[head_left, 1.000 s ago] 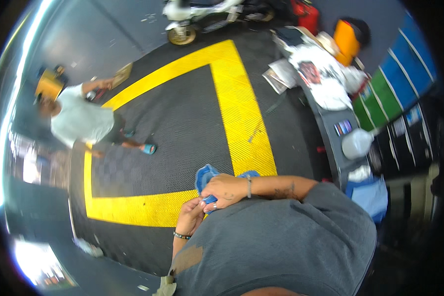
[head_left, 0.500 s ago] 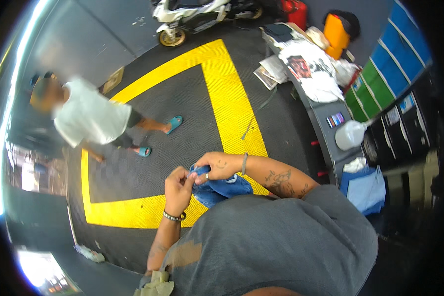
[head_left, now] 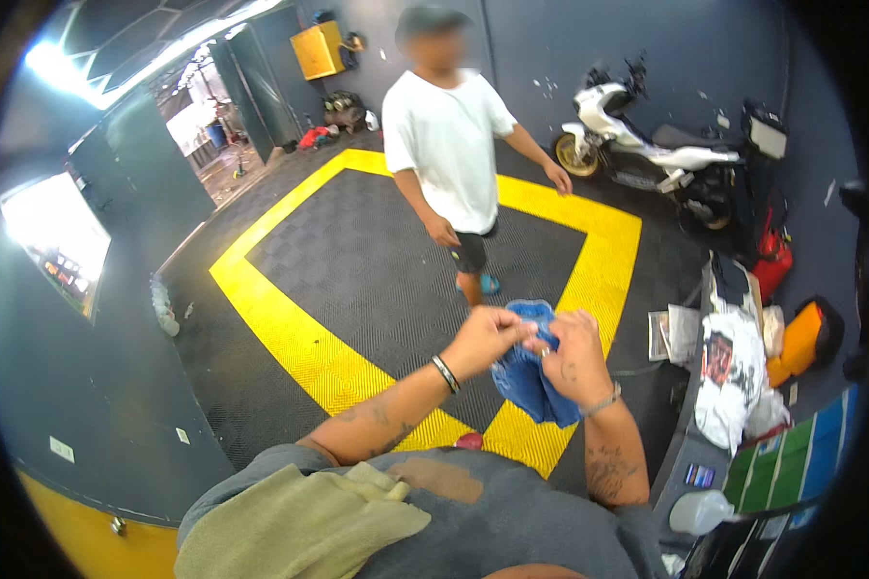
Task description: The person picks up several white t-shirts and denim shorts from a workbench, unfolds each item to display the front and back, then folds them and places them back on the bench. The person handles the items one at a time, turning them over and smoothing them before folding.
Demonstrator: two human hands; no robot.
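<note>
In front of my body hangs a blue denim garment (head_left: 533, 388), bunched near its top, where a lighter blue edge shows. My right hand (head_left: 579, 359), with a ring on one finger, is closed on the top of the denim. My left hand (head_left: 490, 340) is pinched at the same edge, its fingertips close to the right hand's. What exactly lies between the left fingertips is too small to make out. Folds hide much of the garment's shape.
A person in a white shirt (head_left: 444, 145) stands beyond my hands. At right, a long bench (head_left: 668, 454) carries a white printed shirt (head_left: 727, 372), a phone (head_left: 700, 475) and a translucent jug (head_left: 697, 511). A white scooter (head_left: 637, 145) is parked behind. Yellow floor strips (head_left: 299, 347) frame dark matting.
My view has swung left and up, so my hands and the denim appear further right. The person in white now stands upright, after bending low. Both hands stay at the denim's top.
</note>
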